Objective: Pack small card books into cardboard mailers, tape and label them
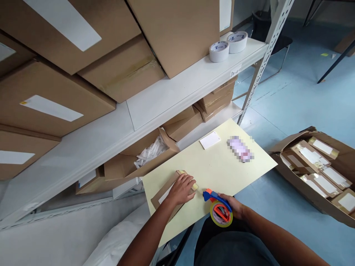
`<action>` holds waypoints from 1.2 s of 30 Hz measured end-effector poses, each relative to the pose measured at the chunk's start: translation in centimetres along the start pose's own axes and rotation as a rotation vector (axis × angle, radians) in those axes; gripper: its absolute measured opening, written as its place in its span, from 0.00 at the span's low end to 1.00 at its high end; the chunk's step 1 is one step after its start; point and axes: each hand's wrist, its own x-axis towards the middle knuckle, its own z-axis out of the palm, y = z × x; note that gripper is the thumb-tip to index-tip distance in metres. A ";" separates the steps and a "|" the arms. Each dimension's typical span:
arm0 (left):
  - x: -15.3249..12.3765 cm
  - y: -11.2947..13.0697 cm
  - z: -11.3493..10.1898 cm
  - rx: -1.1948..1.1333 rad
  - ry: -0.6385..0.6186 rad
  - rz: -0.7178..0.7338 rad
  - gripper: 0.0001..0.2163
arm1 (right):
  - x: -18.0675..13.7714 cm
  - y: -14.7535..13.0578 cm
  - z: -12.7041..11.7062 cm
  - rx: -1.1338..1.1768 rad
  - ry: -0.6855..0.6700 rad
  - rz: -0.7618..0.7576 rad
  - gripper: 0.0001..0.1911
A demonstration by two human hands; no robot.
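Note:
My left hand (181, 189) rests on the far end of a small cardboard box (163, 193), its fingers bent over the top beside yellowish tape. The box lies on a pale yellow tabletop (213, 173), and a white label on it is partly covered by my hand. By the table's near edge, my right hand (235, 207) is closed round a blue and orange tape dispenser (219, 208). A roll of yellow-rimmed tape sits in the dispenser, whose blue head points toward the box without touching it.
A white card (210, 140) and a blurred-out purplish item (240, 149) lie farther back on the table. Two white tape rolls (219, 51) stand on the shelf (180, 92) among large cartons (177, 33). On the floor at right, an open carton (302, 188) holds several labelled boxes.

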 end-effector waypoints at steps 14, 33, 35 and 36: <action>5.6 -5.3 -0.2 -0.061 0.215 -0.961 0.12 | 1.8 -1.8 1.5 0.030 -0.004 -0.052 0.25; -0.2 0.3 0.6 -0.038 -0.029 0.063 0.34 | 1.3 -0.6 0.3 0.042 0.004 0.049 0.24; 0.8 0.2 0.7 -0.057 -0.005 -0.001 0.31 | 1.1 0.1 0.8 0.086 0.030 0.028 0.24; 1.4 0.2 0.6 -0.068 0.013 -0.031 0.29 | 0.9 0.5 0.9 0.110 0.036 0.021 0.24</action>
